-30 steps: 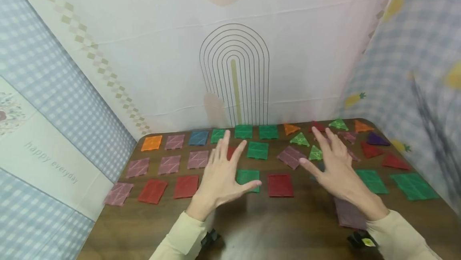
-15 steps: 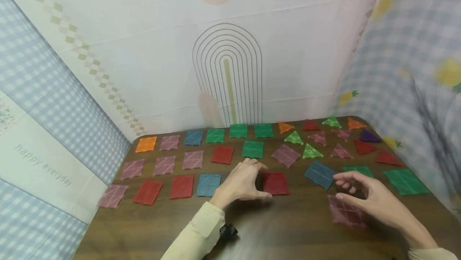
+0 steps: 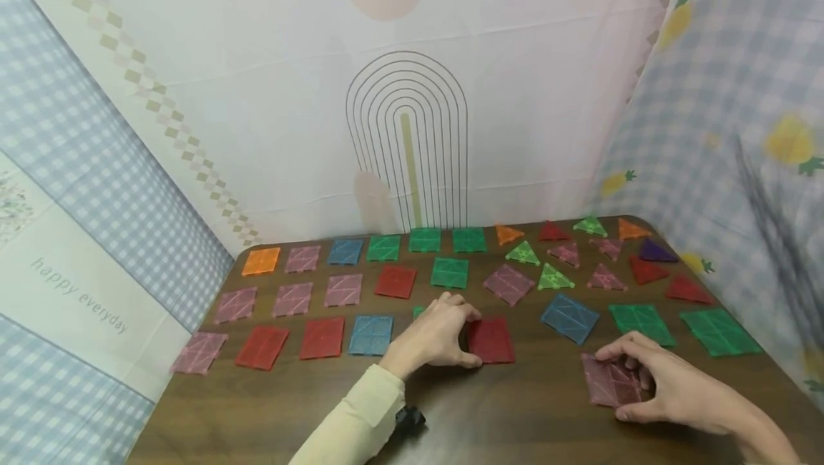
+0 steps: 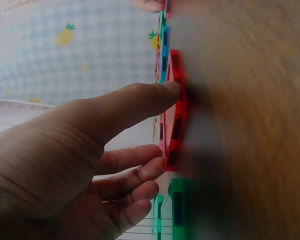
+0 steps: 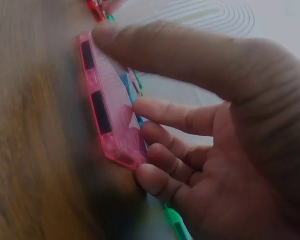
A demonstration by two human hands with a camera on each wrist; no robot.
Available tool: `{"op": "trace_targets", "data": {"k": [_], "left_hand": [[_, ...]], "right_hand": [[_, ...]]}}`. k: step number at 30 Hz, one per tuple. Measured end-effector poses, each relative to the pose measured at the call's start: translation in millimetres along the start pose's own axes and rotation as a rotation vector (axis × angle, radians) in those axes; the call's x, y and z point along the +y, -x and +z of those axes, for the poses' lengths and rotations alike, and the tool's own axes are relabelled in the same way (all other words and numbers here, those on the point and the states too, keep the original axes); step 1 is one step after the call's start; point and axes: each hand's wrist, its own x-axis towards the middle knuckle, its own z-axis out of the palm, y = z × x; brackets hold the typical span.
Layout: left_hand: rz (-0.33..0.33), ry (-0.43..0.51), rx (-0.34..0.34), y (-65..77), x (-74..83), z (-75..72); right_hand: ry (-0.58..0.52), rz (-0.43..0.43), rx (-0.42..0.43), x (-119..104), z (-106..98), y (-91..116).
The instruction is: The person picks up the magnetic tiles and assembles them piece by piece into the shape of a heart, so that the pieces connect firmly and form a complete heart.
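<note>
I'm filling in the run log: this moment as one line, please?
left hand: grips red square plastic tile | right hand: grips pink square plastic tile

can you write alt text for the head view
A person's left grip holds a red square tile, their right grip a pink square tile, at a brown table. Other colorful tiles lie in rough rows across it, before a pale patterned cloth.

Item, legible text: we record one inscription — "happy everyday" — two words on a single line, grey lower-case lettering, widely spaced. Support: the white panel set in the blue-and-white checked cloth, at the left of the head view. Orientation: we read it slanting downward from left to right, all letters clear.
</note>
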Motion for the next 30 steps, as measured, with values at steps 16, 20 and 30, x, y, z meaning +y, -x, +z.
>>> {"op": "trace_targets", "data": {"k": [16,20,30], "left_hand": [[0.04,0.231,-0.134,35.5,20.2,1.0],[0.033,0.233,-0.129,38.9,21.5,2.6],[-0.005,0.225,-0.145,52.8,25.6,0.4]], "right_hand": [[0.133,-0.105,0.027,-20,21,-15],[0.112,-0.098,0.014,-29,36,-28],[0.074,-0.134,-0.025,-41,64,-46]]}}
